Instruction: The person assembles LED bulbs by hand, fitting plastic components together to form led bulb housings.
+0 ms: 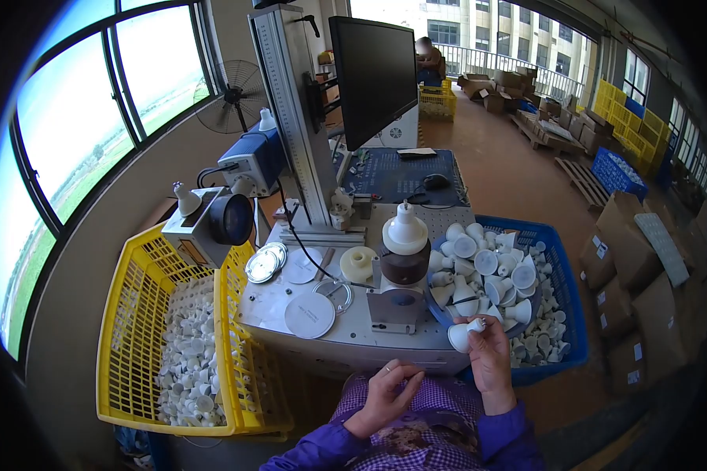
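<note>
My right hand [491,365] pinches a white cone-shaped light bulb [461,336] between thumb and fingers, near the front of a round tray. In front of my lap is my left hand [385,398], its fingers loosely curled together and nothing visible in them. Another white bulb [405,229] stands upright, pins up, on a dark round fixture [404,267] at the middle of the workbench [346,330]. Several similar bulbs [487,263] lie heaped in the tray at the right.
A blue crate [577,330] of bulbs supports the tray. At left stands a yellow crate [118,353] with many small white parts. Above the bench are a lens head [232,220], a metal column [291,118] and a monitor [373,82]. Cartons [620,275] line the right.
</note>
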`<state>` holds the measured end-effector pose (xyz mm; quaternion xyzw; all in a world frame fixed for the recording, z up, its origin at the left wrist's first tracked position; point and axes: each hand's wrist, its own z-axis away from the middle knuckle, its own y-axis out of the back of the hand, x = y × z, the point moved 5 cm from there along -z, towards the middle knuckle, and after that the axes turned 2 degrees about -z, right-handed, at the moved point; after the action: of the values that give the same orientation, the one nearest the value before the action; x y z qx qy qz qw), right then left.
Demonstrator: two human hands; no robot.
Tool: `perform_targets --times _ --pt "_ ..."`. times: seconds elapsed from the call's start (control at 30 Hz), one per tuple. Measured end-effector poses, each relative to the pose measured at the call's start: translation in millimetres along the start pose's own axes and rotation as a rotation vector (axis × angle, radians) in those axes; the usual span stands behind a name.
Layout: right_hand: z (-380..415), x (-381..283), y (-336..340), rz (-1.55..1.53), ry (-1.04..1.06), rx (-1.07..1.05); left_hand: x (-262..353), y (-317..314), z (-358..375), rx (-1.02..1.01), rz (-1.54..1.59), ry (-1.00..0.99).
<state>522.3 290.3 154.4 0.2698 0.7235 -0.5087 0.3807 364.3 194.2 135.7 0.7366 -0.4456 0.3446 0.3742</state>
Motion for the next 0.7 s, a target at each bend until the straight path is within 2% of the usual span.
perform_targets --times 0.03,0.1,0.2,0.63,0.7 --pt "0.5 -1.6 -0.8 0.001 0.001 -0.001 13.2 7.0 -12.4 0.001 0.001 -0.001" --pt "0.9 -4.8 -2.4 0.018 0.001 0.002 42.4 30.1 -33.3 0.219 -0.083 -0.151" --pt "3.5 -5.6 -1.9 0.038 0.012 0.009 62.9 43.3 -51.4 0.323 -0.141 -0.277" --pt "7.3 -4.7 0.7 0.100 -0.018 0.035 72.2 25.3 -58.8 0.175 -0.070 -0.284" --pt "3.1 -9.9 -4.8 0.128 -0.018 0.026 76.3 36.6 -86.4 0.314 -0.120 -0.245"
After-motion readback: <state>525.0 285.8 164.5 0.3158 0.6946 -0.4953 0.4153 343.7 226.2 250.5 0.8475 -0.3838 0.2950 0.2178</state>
